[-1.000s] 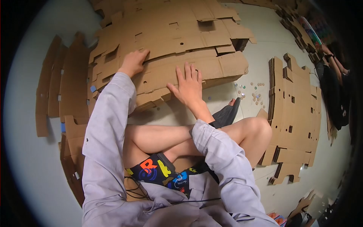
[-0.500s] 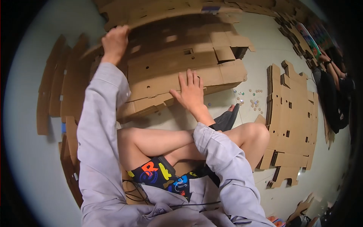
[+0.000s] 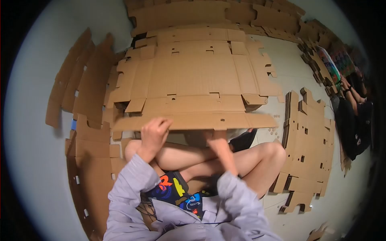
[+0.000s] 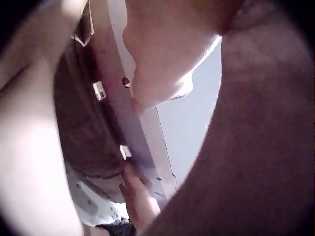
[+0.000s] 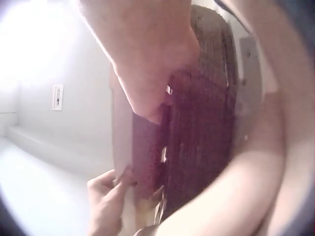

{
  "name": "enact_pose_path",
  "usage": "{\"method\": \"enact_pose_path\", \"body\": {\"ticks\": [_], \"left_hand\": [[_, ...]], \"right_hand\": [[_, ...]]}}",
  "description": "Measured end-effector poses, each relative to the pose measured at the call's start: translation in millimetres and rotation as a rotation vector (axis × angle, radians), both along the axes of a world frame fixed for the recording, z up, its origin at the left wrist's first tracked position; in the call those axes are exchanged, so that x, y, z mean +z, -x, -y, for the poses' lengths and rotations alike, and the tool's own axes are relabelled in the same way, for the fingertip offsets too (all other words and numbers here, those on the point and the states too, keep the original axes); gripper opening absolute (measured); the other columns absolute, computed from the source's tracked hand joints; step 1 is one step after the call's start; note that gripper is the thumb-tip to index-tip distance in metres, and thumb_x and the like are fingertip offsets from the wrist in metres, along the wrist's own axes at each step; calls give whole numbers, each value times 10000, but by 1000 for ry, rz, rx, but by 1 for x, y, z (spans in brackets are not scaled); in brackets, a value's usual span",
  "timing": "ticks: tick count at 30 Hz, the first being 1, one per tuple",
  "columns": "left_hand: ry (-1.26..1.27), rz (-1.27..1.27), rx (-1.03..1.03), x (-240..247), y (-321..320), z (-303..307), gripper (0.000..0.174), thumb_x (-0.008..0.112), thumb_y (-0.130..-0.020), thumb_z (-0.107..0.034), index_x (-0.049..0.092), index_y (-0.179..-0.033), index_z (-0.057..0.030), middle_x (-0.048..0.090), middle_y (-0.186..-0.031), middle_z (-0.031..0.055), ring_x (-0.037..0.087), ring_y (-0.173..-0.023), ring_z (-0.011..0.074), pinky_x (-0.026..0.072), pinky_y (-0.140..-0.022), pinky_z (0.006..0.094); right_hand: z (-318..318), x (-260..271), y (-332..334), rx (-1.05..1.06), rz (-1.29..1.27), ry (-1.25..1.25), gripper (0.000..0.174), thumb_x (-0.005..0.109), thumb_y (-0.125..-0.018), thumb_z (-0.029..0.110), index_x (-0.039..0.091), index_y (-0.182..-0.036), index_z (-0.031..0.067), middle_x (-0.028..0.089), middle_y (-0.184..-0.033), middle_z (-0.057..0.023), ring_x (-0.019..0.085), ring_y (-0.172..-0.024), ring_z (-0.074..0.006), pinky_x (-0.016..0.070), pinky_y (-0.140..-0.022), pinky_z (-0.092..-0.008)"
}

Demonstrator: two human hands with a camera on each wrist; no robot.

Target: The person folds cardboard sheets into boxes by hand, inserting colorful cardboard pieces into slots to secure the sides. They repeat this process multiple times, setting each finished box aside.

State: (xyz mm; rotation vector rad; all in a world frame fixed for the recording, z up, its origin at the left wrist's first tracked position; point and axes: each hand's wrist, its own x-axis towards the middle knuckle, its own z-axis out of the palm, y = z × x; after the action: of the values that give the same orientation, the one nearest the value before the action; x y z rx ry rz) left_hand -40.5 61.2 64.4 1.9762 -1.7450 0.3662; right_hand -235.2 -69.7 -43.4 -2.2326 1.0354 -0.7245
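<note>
A large flat die-cut cardboard sheet [image 3: 193, 76] is held up over my crossed legs, its near edge at my hands. My left hand [image 3: 155, 130] grips that near edge, fingers curled over the top. My right hand [image 3: 217, 138] reaches under the same edge; only its wrist and heel show in the head view. Close up, the left hand [image 4: 162, 64] pinches the sheet's edge [image 4: 147, 142], with the other hand's fingers [image 4: 138, 196] further along. In the right wrist view the right hand [image 5: 147, 64] clasps the cardboard [image 5: 197, 123], and the left hand [image 5: 108, 196] holds it below.
More flat cardboard blanks lie stacked on the pale floor: a pile at the right [image 3: 309, 136], pieces along the left [image 3: 92, 160] and a heap at the far side [image 3: 209, 14]. Another person [image 3: 354, 120] sits at the right edge. My bare knee [image 3: 269, 152] is under the sheet's right corner.
My left hand lifted one sheet off the pile and swung it up and toward me. My right hand left the top of the pile and took the sheet's near edge.
</note>
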Motion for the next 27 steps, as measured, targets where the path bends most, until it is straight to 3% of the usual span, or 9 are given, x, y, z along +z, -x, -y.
{"method": "enact_pose_path", "body": {"ticks": [4, 5, 6, 8, 11, 14, 18, 21, 27], "left_hand": [[5, -80, 5, -7, 28, -3, 284, 708, -647, -48, 681, -921, -117, 644, -854, 43, 631, -768, 251, 510, -644, 367], [-23, -76, -9, -4, 25, -1, 286, 710, -643, -49, 681, -920, -117, 645, -850, 45, 631, -768, 254, 507, -636, 370], [-48, -72, -22, -1, 21, 3, 289, 711, -640, -50, 681, -919, -117, 646, -846, 47, 631, -769, 256, 505, -628, 373], [-129, -83, -43, 8, 10, 10, 198, 713, -677, -86, 680, -871, -110, 645, -796, 81, 625, -722, 286, 494, -598, 393], [-181, -192, -185, 17, -17, 34, 108, 703, -740, -159, 675, -823, -95, 633, -743, 118, 611, -673, 320, 488, -589, 409], [-268, -301, -192, 22, -48, 62, 254, 695, -774, -331, 677, -825, -83, 633, -716, 148, 604, -685, 371, 478, -611, 437], [-384, -306, -66, -7, -60, 94, 438, 635, -793, -504, 675, -888, -79, 649, -743, 172, 629, -730, 366, 485, -642, 439], [-385, -155, 100, -30, -52, 106, 502, 577, -820, -555, 669, -918, -72, 657, -755, 194, 640, -741, 365, 489, -645, 445], [-295, -217, 100, -53, -55, 116, 474, 552, -846, -524, 664, -899, -66, 659, -740, 194, 633, -694, 381, 486, -626, 465]], "right_hand": [[-30, 14, 45, -164, 22, -196, 254, 662, -779, 167, 657, -958, -13, 659, -999, -179, 626, -906, -364, 494, -803, -434], [-25, 24, 48, -251, 334, -150, 172, 646, -783, 116, 649, -860, -38, 655, -843, -169, 633, -775, -331, 501, -729, -382], [-17, 39, 58, -290, 378, -261, 150, 632, -807, 92, 631, -874, -43, 635, -810, -139, 615, -725, -251, 493, -699, -322], [-5, 64, 63, -424, 486, -80, 179, 621, -847, 81, 611, -995, -20, 621, -895, -103, 595, -724, -180, 487, -696, -286], [18, 89, 63, -437, 478, -24, 299, 640, -822, 70, 581, -1102, -14, 574, -1119, -139, 575, -993, -252, 463, -844, -338], [46, 108, 42, -372, 366, 257, 425, 666, -812, 145, 543, -1193, 0, 495, -1256, -187, 478, -1171, -339, 384, -984, -428], [84, 76, 17, -293, -18, 274, 631, 677, -806, 336, 468, -1320, 35, 355, -1402, -227, 357, -1295, -404, 246, -1072, -564], [89, 54, 7, -302, -168, 352, 680, 660, -812, 392, 436, -1355, 50, 334, -1424, -225, 304, -1338, -389, 232, -1069, -587], [97, 35, 7, -244, -376, 311, 743, 565, -841, 522, 380, -1396, 64, 308, -1451, -222, 265, -1361, -380, 203, -1064, -614]]}}
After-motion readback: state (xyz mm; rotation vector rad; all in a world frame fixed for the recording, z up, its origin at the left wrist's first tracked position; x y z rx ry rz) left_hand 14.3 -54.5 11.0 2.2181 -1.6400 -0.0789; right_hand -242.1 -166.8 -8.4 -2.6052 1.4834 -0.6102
